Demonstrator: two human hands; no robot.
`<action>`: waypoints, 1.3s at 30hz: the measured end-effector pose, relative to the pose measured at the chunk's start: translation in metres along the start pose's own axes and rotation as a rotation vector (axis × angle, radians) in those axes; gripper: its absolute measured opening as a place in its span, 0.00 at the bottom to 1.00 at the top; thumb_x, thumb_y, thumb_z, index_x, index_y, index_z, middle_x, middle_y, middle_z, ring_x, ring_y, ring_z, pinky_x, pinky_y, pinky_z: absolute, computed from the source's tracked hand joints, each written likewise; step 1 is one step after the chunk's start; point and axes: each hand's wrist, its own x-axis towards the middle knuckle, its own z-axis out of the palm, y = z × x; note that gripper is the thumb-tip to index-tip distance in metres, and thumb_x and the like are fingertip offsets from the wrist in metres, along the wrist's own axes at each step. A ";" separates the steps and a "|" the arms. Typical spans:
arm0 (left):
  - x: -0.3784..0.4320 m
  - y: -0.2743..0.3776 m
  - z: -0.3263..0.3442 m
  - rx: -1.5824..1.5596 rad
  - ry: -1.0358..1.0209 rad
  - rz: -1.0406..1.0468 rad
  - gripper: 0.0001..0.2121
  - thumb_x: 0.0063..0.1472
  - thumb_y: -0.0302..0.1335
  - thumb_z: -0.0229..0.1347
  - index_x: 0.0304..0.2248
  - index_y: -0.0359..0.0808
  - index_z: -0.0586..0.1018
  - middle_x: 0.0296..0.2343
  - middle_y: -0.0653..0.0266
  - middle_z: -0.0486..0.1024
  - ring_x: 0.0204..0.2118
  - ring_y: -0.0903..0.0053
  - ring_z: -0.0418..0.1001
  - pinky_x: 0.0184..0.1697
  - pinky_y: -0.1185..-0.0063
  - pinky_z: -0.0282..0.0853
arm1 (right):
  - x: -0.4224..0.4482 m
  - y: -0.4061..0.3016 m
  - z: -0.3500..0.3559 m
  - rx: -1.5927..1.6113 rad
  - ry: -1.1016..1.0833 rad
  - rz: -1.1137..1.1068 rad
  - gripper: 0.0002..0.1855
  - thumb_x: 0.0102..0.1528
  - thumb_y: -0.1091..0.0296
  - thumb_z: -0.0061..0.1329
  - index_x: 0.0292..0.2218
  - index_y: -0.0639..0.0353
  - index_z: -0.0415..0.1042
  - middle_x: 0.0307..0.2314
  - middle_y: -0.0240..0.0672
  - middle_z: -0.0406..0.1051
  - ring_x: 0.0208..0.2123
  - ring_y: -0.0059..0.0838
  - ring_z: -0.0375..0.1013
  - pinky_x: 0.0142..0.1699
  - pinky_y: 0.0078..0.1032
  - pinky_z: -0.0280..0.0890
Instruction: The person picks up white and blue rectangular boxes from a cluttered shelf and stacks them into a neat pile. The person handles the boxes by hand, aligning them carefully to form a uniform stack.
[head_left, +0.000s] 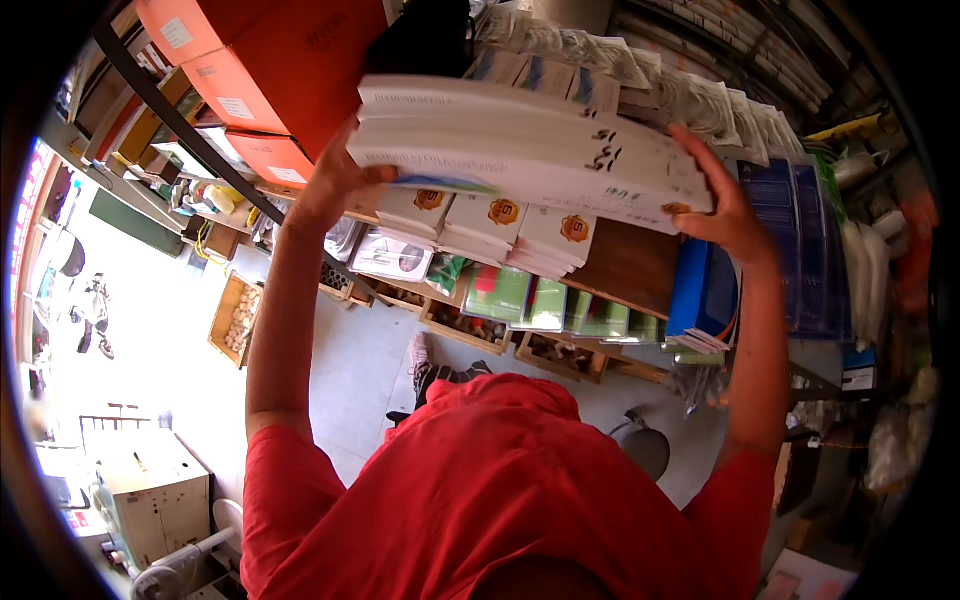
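Note:
A stack of long, flat white cardboard boxes is held between my two hands, above a wooden shelf. My left hand grips its left end, the thumb on the near side. My right hand grips the right end, thumb at the lower corner and fingers over the far edge. Handwritten marks show on the side of the boxes. Shorter white boxes with orange badges stand in piles on the shelf just below the stack.
Large orange cartons stand at the upper left, beside a dark metal shelf post. Blue boxes lie at the shelf's right. Green packs and wooden crates are lower down. A round stool stands on the floor.

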 end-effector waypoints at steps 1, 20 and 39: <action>-0.002 0.000 0.000 -0.007 -0.024 0.001 0.41 0.44 0.38 0.68 0.54 0.31 0.60 0.47 0.57 0.67 0.53 0.72 0.62 0.58 0.74 0.54 | 0.006 0.006 0.004 -0.015 -0.003 0.010 0.52 0.35 0.71 0.54 0.61 0.53 0.50 0.56 0.39 0.56 0.57 0.31 0.56 0.60 0.27 0.49; 0.016 0.024 0.033 -0.259 0.303 0.035 0.34 0.59 0.47 0.49 0.57 0.33 0.59 0.49 0.52 0.65 0.53 0.68 0.62 0.56 0.74 0.55 | 0.005 0.014 0.014 0.178 0.012 0.007 0.53 0.35 0.75 0.50 0.63 0.44 0.47 0.59 0.37 0.51 0.60 0.32 0.52 0.62 0.27 0.46; 0.022 0.014 0.033 -0.330 0.324 -0.026 0.25 0.59 0.42 0.45 0.51 0.34 0.65 0.42 0.55 0.68 0.46 0.70 0.65 0.51 0.75 0.57 | 0.014 0.023 0.054 0.514 0.417 0.071 0.33 0.60 0.47 0.37 0.60 0.53 0.52 0.57 0.34 0.56 0.59 0.30 0.54 0.61 0.29 0.48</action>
